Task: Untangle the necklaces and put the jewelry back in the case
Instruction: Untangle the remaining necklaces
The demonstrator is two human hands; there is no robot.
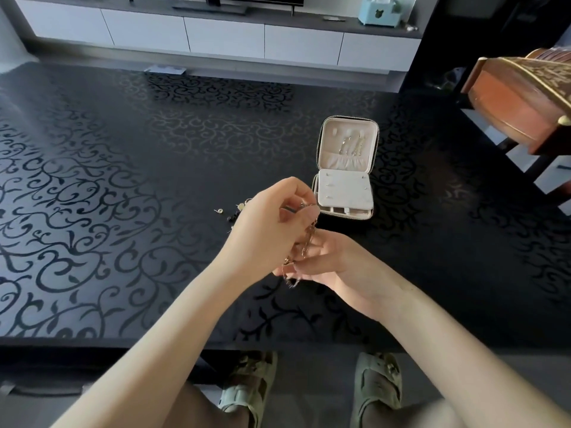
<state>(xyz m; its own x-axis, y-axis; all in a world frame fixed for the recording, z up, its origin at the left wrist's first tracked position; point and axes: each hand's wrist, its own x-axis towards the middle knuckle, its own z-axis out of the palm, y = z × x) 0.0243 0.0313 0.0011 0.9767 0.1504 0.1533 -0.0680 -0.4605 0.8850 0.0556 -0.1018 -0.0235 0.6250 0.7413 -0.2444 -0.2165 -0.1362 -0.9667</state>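
Untangling step in progress, centre of the frame. The left hand (pixel 268 220) is holding the upper end of the tangled gold-link necklaces (pixel 311 231) above the bench (pixel 123 149), its fingers (pixel 295 188) curling closed in a pinch on the links. The right hand (pixel 333 261), just below and palm-up, is gripping the lower part of the bundle, with a short tail dangling beneath. How many chains are knotted cannot be told.

To the upper right of the hands, the jewelry case (pixel 330 137) is standing open on the bench. Its raised lid is carrying a few hung chains (pixel 350 145) whose ends are dropping into a gathered pocket (pixel 340 162). Its base is showing an earring panel (pixel 340 193) with small studs, and the compartments under it are mostly hidden. Small loose pieces (pixel 221 211) are lying on the bench just left of the left hand.

Judged next: teasing one strand free with fine fingertip pulls, keeping the links slack so that the knot is not tightening.
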